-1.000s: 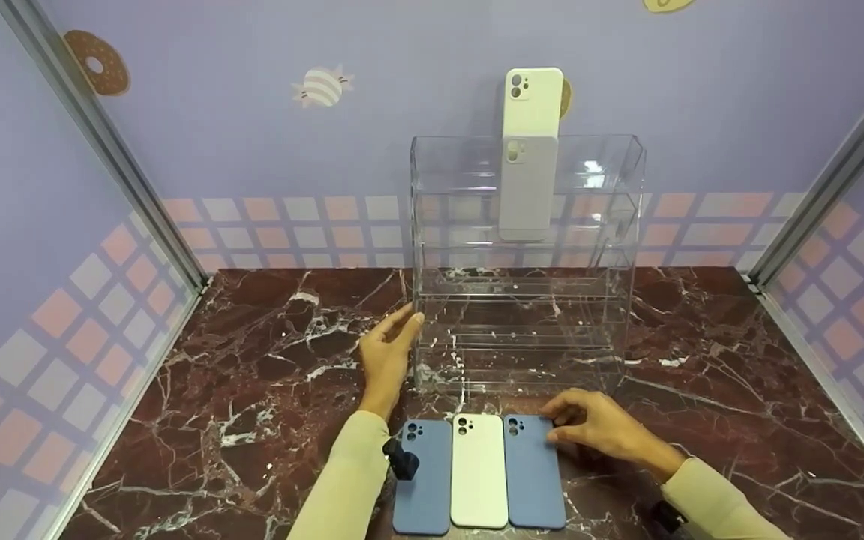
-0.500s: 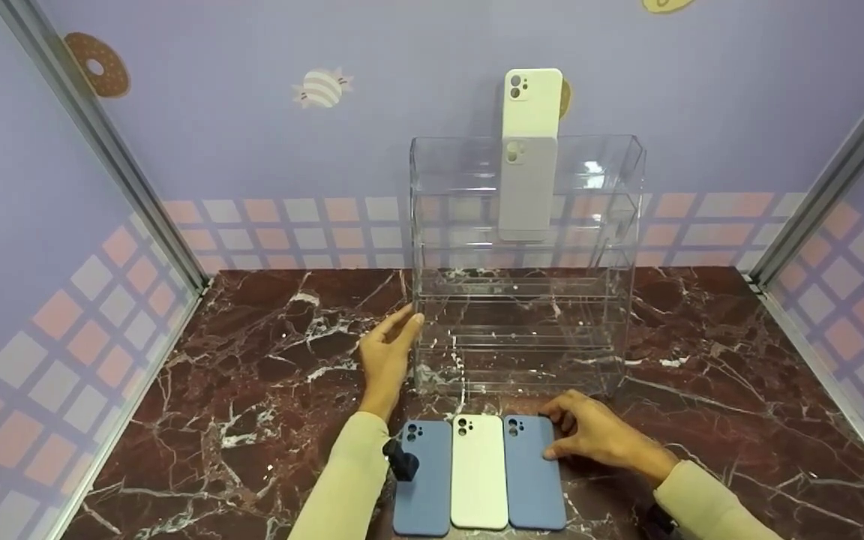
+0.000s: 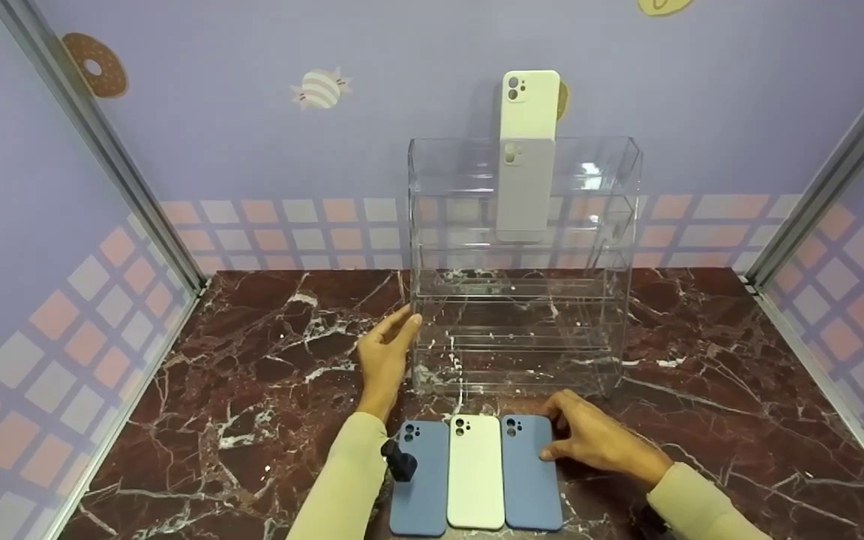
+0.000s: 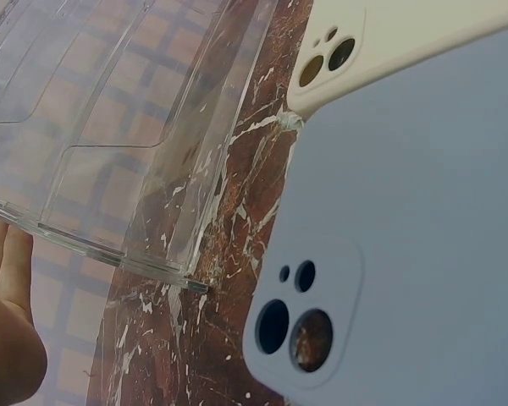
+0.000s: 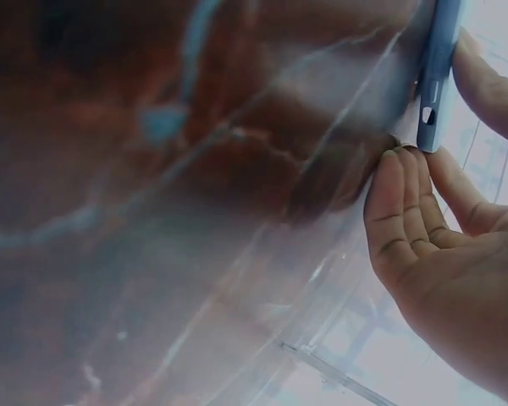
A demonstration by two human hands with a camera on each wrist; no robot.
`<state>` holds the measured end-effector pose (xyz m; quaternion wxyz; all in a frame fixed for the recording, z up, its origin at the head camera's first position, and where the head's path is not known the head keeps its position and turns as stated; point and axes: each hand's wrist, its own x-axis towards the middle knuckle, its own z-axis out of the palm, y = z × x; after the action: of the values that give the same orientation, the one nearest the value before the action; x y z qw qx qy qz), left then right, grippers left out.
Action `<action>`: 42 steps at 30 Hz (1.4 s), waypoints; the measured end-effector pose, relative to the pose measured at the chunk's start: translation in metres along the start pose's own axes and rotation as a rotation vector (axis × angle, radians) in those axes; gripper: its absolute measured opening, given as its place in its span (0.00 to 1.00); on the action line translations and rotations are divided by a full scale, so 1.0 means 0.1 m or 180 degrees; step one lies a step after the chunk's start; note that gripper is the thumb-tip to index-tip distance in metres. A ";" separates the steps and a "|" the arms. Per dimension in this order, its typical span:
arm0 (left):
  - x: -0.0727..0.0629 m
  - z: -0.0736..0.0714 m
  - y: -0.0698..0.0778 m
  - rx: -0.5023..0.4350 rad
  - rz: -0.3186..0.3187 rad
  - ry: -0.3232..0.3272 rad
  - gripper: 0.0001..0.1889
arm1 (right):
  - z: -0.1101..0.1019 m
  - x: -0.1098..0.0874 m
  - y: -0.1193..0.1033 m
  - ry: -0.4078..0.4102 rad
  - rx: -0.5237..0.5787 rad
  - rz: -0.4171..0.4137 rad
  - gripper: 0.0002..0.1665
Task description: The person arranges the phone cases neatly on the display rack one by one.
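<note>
Three phone cases lie side by side in the head view: a blue case (image 3: 432, 502) on the left, a white case (image 3: 475, 472) in the middle, another blue case (image 3: 533, 480) on the right. My right hand (image 3: 593, 435) pinches the right-hand blue case, thumb on its face and fingers at its upper corner; the right wrist view shows the fingertips at the case's edge (image 5: 436, 93). Behind them stands a clear tiered acrylic rack (image 3: 522, 315). My left hand (image 3: 387, 356) rests with extended fingers against the rack's left side. A white case (image 3: 529, 105) stands upright in its rear tier.
The cases and rack sit on a dark red marble-patterned tabletop (image 3: 267, 405). A purple patterned wall (image 3: 252, 135) rises behind the rack, with side panels at left and right. A black wrist mount (image 3: 400, 461) overlaps the left blue case in the head view.
My right thumb has moved from the right blue case's side edge onto its face, and the right forearm has shifted slightly left. The left hand stays against the rack.
</note>
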<state>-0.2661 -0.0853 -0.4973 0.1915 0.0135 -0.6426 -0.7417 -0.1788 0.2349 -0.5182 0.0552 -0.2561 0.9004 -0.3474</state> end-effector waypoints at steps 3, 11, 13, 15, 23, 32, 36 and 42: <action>0.00 0.00 0.00 -0.0017 -0.0001 0.0001 0.17 | 0.00 0.01 -0.02 -0.0039 0.0026 0.0068 0.32; -0.01 0.02 0.00 -0.0041 0.0046 -0.0004 0.16 | -0.01 -0.01 0.03 -0.0017 0.0368 0.0196 0.33; 0.00 0.03 0.00 -0.0077 0.0038 -0.0013 0.16 | -0.03 -0.01 0.03 -0.0011 0.0452 0.0243 0.35; 0.00 0.03 0.00 -0.0112 0.0033 -0.0013 0.16 | -0.06 0.00 0.03 -0.0023 0.0569 0.0299 0.35; 0.00 0.00 0.01 -0.0011 0.0008 -0.0032 0.17 | -0.27 0.01 -0.06 -0.0012 0.0937 0.0274 0.31; 0.00 0.00 0.00 -0.0045 -0.0030 -0.0010 0.17 | -0.46 0.00 -0.10 0.0165 0.0804 0.0071 0.15; 0.00 0.00 0.00 -0.0056 -0.0018 -0.0005 0.17 | -0.54 0.00 -0.15 0.0257 0.0960 0.0066 0.14; 0.00 0.01 0.01 -0.0073 -0.0013 0.0008 0.17 | -0.73 0.08 -0.26 0.0494 0.1168 0.0005 0.15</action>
<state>-0.2657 -0.0846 -0.4959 0.1910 0.0136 -0.6338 -0.7494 -0.1947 0.2580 -0.4457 0.0317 -0.2135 0.8237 -0.5243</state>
